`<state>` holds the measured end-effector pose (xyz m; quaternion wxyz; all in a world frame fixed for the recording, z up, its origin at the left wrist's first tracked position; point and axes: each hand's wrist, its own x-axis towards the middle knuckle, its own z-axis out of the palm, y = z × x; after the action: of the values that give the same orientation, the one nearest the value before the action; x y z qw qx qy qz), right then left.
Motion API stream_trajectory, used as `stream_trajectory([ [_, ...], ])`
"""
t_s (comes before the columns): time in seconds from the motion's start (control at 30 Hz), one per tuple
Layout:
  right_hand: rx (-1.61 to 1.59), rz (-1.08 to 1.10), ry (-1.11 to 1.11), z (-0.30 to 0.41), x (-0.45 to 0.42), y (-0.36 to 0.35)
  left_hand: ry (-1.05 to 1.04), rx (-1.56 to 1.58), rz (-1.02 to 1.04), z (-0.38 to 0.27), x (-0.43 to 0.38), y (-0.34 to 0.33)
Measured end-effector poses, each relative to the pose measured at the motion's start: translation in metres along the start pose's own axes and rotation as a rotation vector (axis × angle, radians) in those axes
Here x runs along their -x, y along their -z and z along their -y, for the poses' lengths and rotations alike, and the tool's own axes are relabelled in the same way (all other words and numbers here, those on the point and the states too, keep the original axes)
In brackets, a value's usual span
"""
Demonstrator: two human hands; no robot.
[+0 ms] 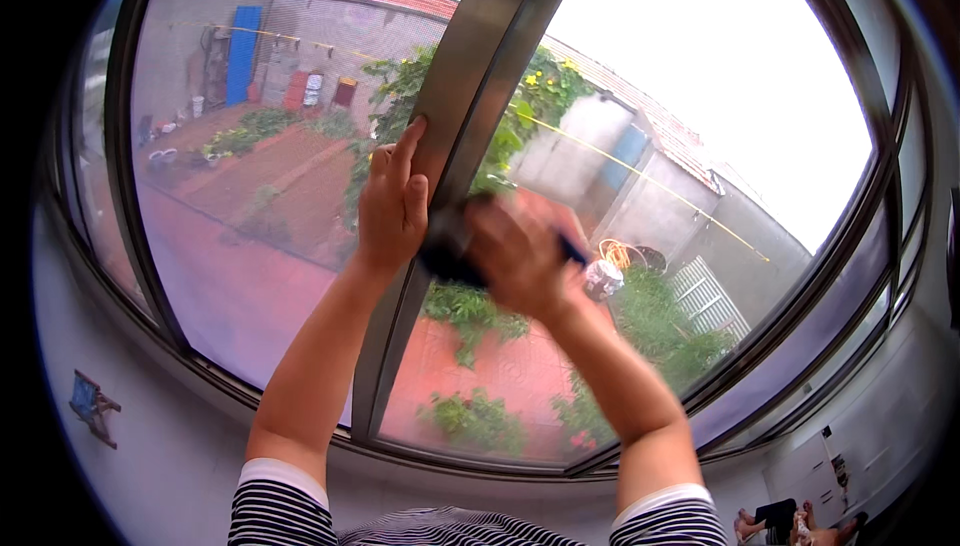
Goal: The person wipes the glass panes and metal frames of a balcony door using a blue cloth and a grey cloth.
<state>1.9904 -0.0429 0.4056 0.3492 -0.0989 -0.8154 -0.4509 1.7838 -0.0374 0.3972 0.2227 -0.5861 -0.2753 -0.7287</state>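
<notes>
A metal-framed window fills the view before me, with a wide frame upright (450, 96) at its middle. Against the left side of this upright rests my left hand (394, 197), with its fingers spread and no object in it. Just right of the upright, my right hand (521, 253) is blurred and holds a dark blue cloth (450, 250) over the edge of the right glass pane (480, 366). A dark blue end of it shows beside the hand. The fingers of the right hand are partly hidden by blur.
A small folding stool (94, 407) stands at the lower left. At the lower right, legs of another person (772, 516) show near white cabinet doors (810, 478). Outside are a walled yard, plants and a yellow line (637, 171). The window sill (450, 463) runs below my arms.
</notes>
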Motion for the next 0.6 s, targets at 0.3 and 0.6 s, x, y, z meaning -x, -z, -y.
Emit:
stream_trajectory([
  [0.3, -0.237, 0.246, 0.220, 0.115, 0.179, -0.012, 0.135, -0.087, 0.066, -0.015, 0.000, -0.011],
  [0.6, 0.517, -0.047, -0.060, -0.153, -0.085, 0.108, 0.066, -0.150, 0.033, -0.012, 0.002, -0.006],
])
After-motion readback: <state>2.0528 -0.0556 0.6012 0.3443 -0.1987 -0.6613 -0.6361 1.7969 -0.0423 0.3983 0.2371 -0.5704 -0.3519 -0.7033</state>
